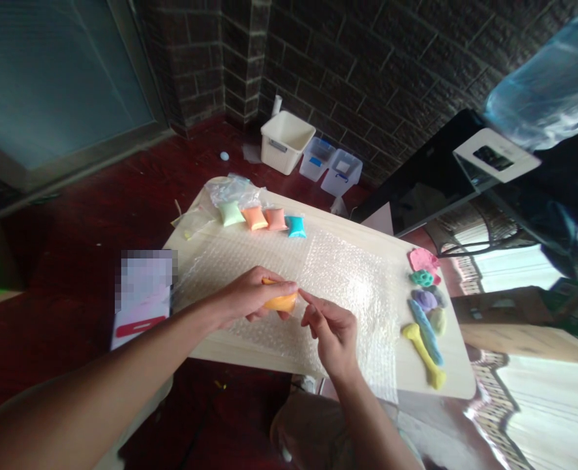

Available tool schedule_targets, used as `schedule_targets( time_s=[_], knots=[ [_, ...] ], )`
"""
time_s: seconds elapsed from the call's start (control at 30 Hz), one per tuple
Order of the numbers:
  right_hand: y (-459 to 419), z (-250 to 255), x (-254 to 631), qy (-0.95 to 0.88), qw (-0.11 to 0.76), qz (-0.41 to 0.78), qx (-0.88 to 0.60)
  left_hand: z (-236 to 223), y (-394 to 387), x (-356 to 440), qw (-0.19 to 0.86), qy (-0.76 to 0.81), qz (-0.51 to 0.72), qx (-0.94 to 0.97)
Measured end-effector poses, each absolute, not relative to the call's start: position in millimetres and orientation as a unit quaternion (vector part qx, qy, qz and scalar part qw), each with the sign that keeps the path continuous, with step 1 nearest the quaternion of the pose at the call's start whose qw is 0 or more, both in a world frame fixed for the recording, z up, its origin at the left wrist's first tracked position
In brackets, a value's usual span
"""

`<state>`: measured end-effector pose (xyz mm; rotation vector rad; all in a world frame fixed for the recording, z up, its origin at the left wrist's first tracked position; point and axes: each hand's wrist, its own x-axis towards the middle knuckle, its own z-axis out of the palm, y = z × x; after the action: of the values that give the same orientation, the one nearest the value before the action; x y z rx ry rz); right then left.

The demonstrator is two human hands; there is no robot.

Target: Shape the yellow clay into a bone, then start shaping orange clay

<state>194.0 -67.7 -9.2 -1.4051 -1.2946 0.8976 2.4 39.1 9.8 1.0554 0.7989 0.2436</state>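
My left hand [258, 297] is closed around a small, plump orange packet [282, 303], which looks like soft modelling clay in clear film. The packet is above a sheet of bubble wrap [345, 274] on the table. My right hand [333, 329] is at the packet's right end, fingers curled and index fingertip at its edge, close to the left thumb. The exact pinch there is too small to make out. Along the far table side lie a pale green packet [231, 214], two orange-toned packets [255, 219] and a turquoise packet [296, 226].
The pale table [367, 238] bears clay shapes at its right end, among them a yellow bone-like piece [423, 356], a blue strip [426, 329] and a pink piece [423, 260]. Crumpled clear plastic [235, 189] lies at the far left corner. Bins [284, 147] stand on the floor beyond.
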Motion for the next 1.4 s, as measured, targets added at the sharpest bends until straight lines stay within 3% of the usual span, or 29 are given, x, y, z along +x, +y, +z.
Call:
schedule_targets(
  time_s=[0.7, 1.2, 1.4],
  knots=[
    [-70, -15, 180, -0.436, 0.563, 0.487, -0.506, 15, 47, -6, 0.812, 0.336, -0.011, 0.477],
    [-70, -12, 183, -0.554, 0.502, 0.393, -0.535, 10, 37, 5, 0.781, 0.408, 0.118, 0.457],
    [-70, -18, 184, -0.499, 0.516, 0.464, -0.519, 10, 36, 9, 0.771, 0.407, 0.146, 0.467]
  ],
)
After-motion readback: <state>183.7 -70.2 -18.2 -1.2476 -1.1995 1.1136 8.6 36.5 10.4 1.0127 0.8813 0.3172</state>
